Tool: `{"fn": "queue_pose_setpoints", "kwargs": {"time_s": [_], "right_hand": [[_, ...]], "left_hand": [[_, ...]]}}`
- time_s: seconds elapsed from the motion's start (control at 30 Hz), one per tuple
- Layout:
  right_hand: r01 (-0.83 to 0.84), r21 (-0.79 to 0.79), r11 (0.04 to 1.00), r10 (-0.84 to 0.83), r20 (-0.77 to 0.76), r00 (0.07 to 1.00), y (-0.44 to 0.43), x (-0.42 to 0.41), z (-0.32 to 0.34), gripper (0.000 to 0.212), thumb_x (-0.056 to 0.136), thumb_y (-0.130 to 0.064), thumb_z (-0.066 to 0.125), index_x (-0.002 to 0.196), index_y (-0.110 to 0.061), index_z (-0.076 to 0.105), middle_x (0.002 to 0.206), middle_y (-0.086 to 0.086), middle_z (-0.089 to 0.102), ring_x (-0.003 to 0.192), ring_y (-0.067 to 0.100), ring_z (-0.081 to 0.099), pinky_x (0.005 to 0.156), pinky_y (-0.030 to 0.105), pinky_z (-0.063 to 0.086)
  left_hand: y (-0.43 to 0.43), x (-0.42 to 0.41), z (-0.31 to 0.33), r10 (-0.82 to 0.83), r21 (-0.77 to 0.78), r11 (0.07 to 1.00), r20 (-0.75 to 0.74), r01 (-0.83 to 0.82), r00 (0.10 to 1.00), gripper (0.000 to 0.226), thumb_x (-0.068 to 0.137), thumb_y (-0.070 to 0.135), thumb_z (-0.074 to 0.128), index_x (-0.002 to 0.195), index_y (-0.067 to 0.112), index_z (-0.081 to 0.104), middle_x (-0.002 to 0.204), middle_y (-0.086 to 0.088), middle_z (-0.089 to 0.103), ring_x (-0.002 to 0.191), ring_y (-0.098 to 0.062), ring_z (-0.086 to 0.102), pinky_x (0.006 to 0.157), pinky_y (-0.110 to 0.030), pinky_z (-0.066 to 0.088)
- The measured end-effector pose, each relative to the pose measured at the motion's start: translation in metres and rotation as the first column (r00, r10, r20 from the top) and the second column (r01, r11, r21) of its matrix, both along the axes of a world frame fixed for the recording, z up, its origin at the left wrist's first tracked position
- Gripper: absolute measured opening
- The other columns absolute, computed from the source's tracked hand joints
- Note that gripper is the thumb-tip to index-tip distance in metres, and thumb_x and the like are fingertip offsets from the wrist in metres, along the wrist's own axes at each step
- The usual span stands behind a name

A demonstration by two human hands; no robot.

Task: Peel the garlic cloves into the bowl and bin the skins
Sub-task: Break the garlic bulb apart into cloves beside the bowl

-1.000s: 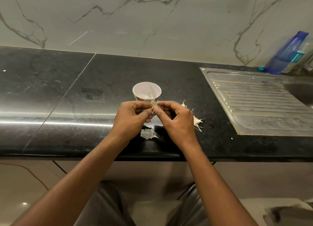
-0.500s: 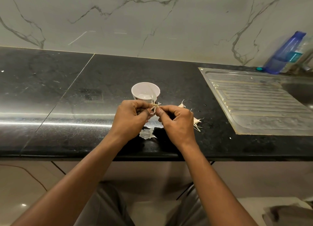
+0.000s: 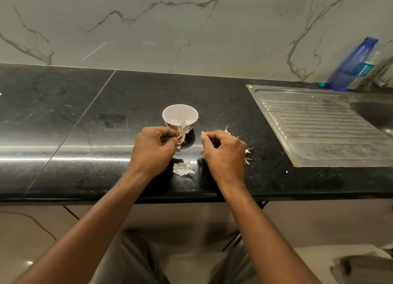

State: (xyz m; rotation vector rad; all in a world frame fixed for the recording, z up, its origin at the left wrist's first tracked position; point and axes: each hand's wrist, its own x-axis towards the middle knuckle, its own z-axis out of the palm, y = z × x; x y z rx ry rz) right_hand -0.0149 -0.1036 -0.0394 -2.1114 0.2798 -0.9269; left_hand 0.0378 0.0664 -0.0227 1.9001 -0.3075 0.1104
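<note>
Hands have parted: my left hand (image 3: 155,147) still pinches the garlic clove (image 3: 181,135) just short of the bowl (image 3: 168,123); my right hand (image 3: 223,149), drawn off rightward, pinches what looks like a torn skin scrap (image 3: 203,132). Another strip is off.

A small white round bowl (image 3: 180,113) stands on the black stone counter (image 3: 63,124). From it: papery garlic clove (image 3: 182,135) just at 6 o'clock, flat white skin scrap (image 3: 182,168) farther at 6, pale skin shreds (image 3: 247,150) at 4, ribbed steel drainboard (image 3: 319,124) at 3, blue plastic bottle (image 3: 350,66) at 2.
</note>
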Motion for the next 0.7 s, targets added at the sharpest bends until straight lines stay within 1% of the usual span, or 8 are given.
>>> {"fn": "queue_pose_setpoints", "kwargs": {"time_s": [0.1,0.27,0.33,0.43,0.5,0.6,0.63,0.7], "right_hand": [[0.039,0.019,0.999,-0.039,-0.006,0.999,0.003,-0.001,0.001,0.008,0.094,-0.022,0.079,0.086,-0.02,0.082,0.075,-0.013,0.075,0.069,0.0,0.069,0.065,0.015,0.055],[0.148,0.092,0.985,-0.144,-0.046,0.988,-0.004,0.0,-0.001,0.009,0.089,-0.018,0.08,0.082,-0.021,0.077,0.069,-0.015,0.069,0.064,-0.001,0.067,0.06,0.01,0.051],[0.162,0.089,0.983,-0.157,-0.056,0.986,-0.003,0.001,-0.001,0.008,0.087,-0.017,0.08,0.082,-0.021,0.076,0.068,-0.014,0.069,0.065,-0.001,0.067,0.062,0.017,0.054],[0.154,0.109,0.982,-0.15,-0.048,0.988,-0.004,0.002,-0.003,0.005,0.087,-0.017,0.079,0.09,-0.02,0.077,0.075,-0.013,0.071,0.069,0.002,0.069,0.068,0.031,0.062],[0.12,0.112,0.986,-0.121,0.002,0.993,-0.003,0.001,-0.002,0.006,0.09,-0.016,0.077,0.094,-0.02,0.077,0.079,-0.011,0.071,0.07,0.006,0.069,0.068,0.035,0.062],[-0.02,0.03,0.999,0.018,0.074,0.997,0.001,-0.004,0.003,0.008,0.096,-0.021,0.074,0.089,-0.02,0.078,0.078,-0.011,0.072,0.069,0.008,0.067,0.064,0.028,0.056],[-0.095,0.011,0.995,0.094,0.064,0.994,0.003,-0.005,0.004,0.012,0.098,-0.024,0.074,0.088,-0.019,0.08,0.075,-0.011,0.072,0.068,0.008,0.067,0.062,0.024,0.053],[-0.238,0.024,0.971,0.238,0.003,0.971,0.006,-0.005,0.005,0.016,0.099,-0.029,0.075,0.091,-0.018,0.083,0.075,-0.011,0.075,0.068,0.008,0.069,0.062,0.021,0.052]], "left_hand": [[0.004,-0.002,0.001,-0.005,-0.023,1.0,-0.017,0.005,1.0,0.019,0.096,0.002,0.068,0.099,0.014,0.081,0.079,-0.001,0.08,0.073,-0.017,0.078,0.078,-0.04,0.067],[0.001,-0.005,0.002,-0.045,-0.056,0.998,-0.052,0.042,0.998,0.013,0.098,0.003,0.069,0.102,0.01,0.08,0.082,-0.007,0.08,0.076,-0.02,0.078,0.078,-0.038,0.066],[0.0,-0.007,0.004,-0.047,-0.063,0.997,-0.054,0.043,0.997,0.013,0.099,0.004,0.069,0.104,0.01,0.079,0.086,-0.008,0.079,0.076,-0.018,0.079,0.075,-0.036,0.066],[0.0,-0.01,0.008,-0.054,-0.054,0.997,-0.065,0.051,0.996,0.012,0.1,0.005,0.067,0.105,0.01,0.077,0.094,-0.005,0.079,0.077,-0.014,0.079,0.076,-0.029,0.065],[0.0,-0.01,0.009,-0.064,-0.073,0.996,-0.088,0.058,0.994,0.012,0.1,0.004,0.067,0.103,0.01,0.076,0.093,-0.008,0.078,0.077,-0.015,0.079,0.077,-0.03,0.065],[-0.002,-0.011,0.008,-0.086,-0.109,0.991,-0.115,0.074,0.99,0.012,0.099,0.004,0.068,0.101,0.011,0.077,0.09,-0.009,0.079,0.079,-0.016,0.079,0.08,-0.034,0.066],[-0.003,-0.011,0.008,-0.097,-0.12,0.989,-0.109,0.084,0.989,0.013,0.099,0.004,0.069,0.1,0.012,0.078,0.089,-0.006,0.08,0.08,-0.015,0.079,0.08,-0.033,0.065],[-0.005,-0.013,0.009,-0.13,-0.136,0.984,-0.081,0.118,0.988,0.016,0.098,0.002,0.069,0.096,0.014,0.079,0.083,0.002,0.08,0.077,-0.007,0.076,0.075,-0.023,0.062]]}}
